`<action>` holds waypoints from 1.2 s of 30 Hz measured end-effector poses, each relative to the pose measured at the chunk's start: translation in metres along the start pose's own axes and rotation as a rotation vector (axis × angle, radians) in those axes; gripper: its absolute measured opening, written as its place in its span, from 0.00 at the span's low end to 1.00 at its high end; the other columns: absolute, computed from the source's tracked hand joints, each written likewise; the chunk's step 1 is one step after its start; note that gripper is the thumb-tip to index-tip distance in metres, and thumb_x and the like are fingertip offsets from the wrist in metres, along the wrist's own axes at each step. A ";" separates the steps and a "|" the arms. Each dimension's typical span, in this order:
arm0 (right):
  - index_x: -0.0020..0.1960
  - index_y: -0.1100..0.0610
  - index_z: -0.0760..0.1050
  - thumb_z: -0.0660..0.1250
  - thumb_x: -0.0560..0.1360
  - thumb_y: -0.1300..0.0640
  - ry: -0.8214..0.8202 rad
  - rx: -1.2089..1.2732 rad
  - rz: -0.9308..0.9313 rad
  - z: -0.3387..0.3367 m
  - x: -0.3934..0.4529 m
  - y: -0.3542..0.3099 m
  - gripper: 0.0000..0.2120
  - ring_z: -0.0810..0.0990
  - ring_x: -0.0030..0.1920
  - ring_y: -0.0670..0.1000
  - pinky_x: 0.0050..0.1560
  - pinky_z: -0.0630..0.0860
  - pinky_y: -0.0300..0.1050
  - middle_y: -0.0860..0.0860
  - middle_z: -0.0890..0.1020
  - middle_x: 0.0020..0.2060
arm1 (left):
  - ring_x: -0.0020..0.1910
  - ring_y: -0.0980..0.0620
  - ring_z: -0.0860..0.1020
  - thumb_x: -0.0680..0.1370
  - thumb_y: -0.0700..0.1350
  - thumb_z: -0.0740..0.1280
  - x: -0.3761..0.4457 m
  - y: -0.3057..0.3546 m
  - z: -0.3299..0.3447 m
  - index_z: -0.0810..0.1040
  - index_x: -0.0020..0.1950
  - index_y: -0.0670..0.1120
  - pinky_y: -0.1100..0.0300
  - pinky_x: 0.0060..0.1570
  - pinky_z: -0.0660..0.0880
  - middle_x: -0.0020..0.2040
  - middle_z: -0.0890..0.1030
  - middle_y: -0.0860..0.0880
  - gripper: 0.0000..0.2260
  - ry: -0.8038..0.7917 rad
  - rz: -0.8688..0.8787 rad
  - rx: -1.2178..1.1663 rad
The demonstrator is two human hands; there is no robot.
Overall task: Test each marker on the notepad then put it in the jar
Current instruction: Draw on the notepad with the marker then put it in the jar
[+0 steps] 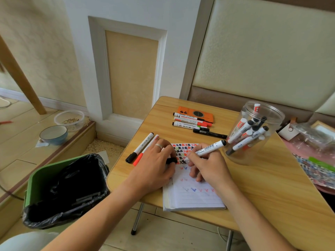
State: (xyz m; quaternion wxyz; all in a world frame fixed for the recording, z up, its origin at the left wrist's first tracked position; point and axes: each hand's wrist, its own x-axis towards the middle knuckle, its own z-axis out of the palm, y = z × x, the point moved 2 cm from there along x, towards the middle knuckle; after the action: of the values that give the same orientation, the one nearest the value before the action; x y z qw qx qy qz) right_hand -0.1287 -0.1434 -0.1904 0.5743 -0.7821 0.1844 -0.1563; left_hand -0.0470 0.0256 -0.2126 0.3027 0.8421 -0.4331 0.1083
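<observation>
A lined notepad (194, 196) with a patterned top band and several coloured tick marks lies on the wooden table (262, 187). My right hand (210, 167) grips a white marker (208, 148) in a writing hold, tip down on the page. My left hand (154, 165) rests on the pad's left edge and pinches a black marker cap (171, 160). A clear plastic jar (253, 131) at the right holds several markers. Two markers (143, 147) lie left of the pad. Several more markers (192, 123) lie at the back.
An orange flat case (197, 113) lies behind the back markers. A green bin (63, 189) with a black liner stands left of the table. Bowls (54, 134) sit on the floor ledge at the left. Clutter and patterned paper (315, 167) lie right of the table.
</observation>
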 end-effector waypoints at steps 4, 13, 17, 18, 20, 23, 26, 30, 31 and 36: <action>0.49 0.64 0.77 0.72 0.80 0.58 0.002 0.181 0.035 0.003 -0.004 -0.005 0.08 0.79 0.28 0.56 0.22 0.68 0.40 0.58 0.82 0.35 | 0.55 0.53 0.68 0.80 0.48 0.67 0.000 0.003 -0.005 0.76 0.56 0.53 0.61 0.57 0.67 0.54 0.73 0.53 0.06 0.059 0.038 0.035; 0.46 0.59 0.83 0.75 0.77 0.55 -0.092 0.153 -0.054 0.006 -0.010 -0.008 0.07 0.75 0.26 0.52 0.22 0.67 0.39 0.57 0.80 0.32 | 0.54 0.53 0.72 0.82 0.53 0.59 -0.001 0.006 -0.007 0.75 0.60 0.50 0.57 0.52 0.73 0.55 0.75 0.53 0.11 0.038 0.072 -0.049; 0.43 0.55 0.85 0.73 0.75 0.44 -0.094 0.176 -0.010 0.003 -0.010 -0.010 0.14 0.70 0.23 0.49 0.22 0.64 0.39 0.57 0.76 0.29 | 0.52 0.53 0.72 0.82 0.53 0.58 -0.001 0.006 -0.008 0.75 0.58 0.50 0.58 0.49 0.72 0.53 0.75 0.53 0.12 0.064 0.071 -0.058; 0.46 0.54 0.85 0.70 0.75 0.39 -0.083 0.208 0.022 0.002 -0.010 -0.011 0.18 0.70 0.24 0.49 0.23 0.64 0.40 0.57 0.76 0.29 | 0.51 0.53 0.72 0.82 0.53 0.58 -0.001 0.007 -0.008 0.75 0.58 0.50 0.57 0.49 0.72 0.52 0.75 0.53 0.11 0.074 0.068 -0.056; 0.53 0.55 0.84 0.66 0.77 0.34 -0.014 0.346 0.077 -0.003 -0.007 -0.009 0.24 0.72 0.27 0.50 0.25 0.65 0.41 0.57 0.78 0.31 | 0.54 0.50 0.73 0.81 0.54 0.57 -0.002 0.009 -0.010 0.75 0.57 0.50 0.56 0.52 0.73 0.53 0.76 0.52 0.12 0.075 0.044 -0.056; 0.54 0.61 0.79 0.68 0.81 0.47 0.115 0.542 0.110 -0.011 0.000 -0.003 0.15 0.76 0.29 0.50 0.23 0.68 0.39 0.55 0.80 0.37 | 0.60 0.50 0.72 0.81 0.55 0.55 -0.004 0.010 -0.012 0.74 0.57 0.51 0.60 0.61 0.67 0.56 0.77 0.52 0.13 0.067 0.016 -0.095; 0.49 0.60 0.79 0.68 0.81 0.61 0.101 0.474 0.101 -0.011 0.002 0.001 0.04 0.76 0.29 0.50 0.23 0.69 0.38 0.54 0.80 0.38 | 0.53 0.52 0.73 0.84 0.51 0.56 -0.004 0.010 -0.014 0.72 0.56 0.51 0.56 0.56 0.70 0.52 0.74 0.55 0.07 0.076 0.042 -0.157; 0.48 0.60 0.80 0.67 0.82 0.59 -0.032 0.292 0.052 0.000 -0.005 -0.004 0.07 0.77 0.28 0.50 0.25 0.70 0.39 0.52 0.81 0.34 | 0.49 0.56 0.72 0.85 0.54 0.59 -0.004 0.012 -0.014 0.72 0.61 0.50 0.60 0.49 0.69 0.51 0.75 0.55 0.10 0.054 0.100 -0.205; 0.47 0.59 0.80 0.67 0.82 0.58 -0.044 0.260 0.043 0.002 -0.006 -0.005 0.07 0.76 0.28 0.50 0.26 0.69 0.40 0.53 0.81 0.34 | 0.50 0.57 0.73 0.83 0.56 0.61 -0.004 0.011 -0.013 0.73 0.63 0.50 0.62 0.50 0.70 0.53 0.75 0.55 0.13 0.040 0.113 -0.206; 0.48 0.64 0.78 0.67 0.82 0.55 -0.084 0.143 0.001 0.005 -0.009 -0.008 0.12 0.75 0.28 0.52 0.28 0.65 0.43 0.55 0.79 0.31 | 0.52 0.61 0.76 0.81 0.52 0.68 -0.001 0.004 -0.014 0.79 0.64 0.53 0.71 0.51 0.70 0.55 0.77 0.57 0.13 0.039 0.107 -0.281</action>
State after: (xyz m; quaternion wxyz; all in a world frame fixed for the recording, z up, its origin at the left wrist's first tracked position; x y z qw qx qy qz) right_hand -0.1337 -0.1329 -0.1849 0.6359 -0.7450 0.1487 -0.1359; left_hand -0.0498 0.0326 -0.2001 0.4198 0.7647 -0.4824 0.0791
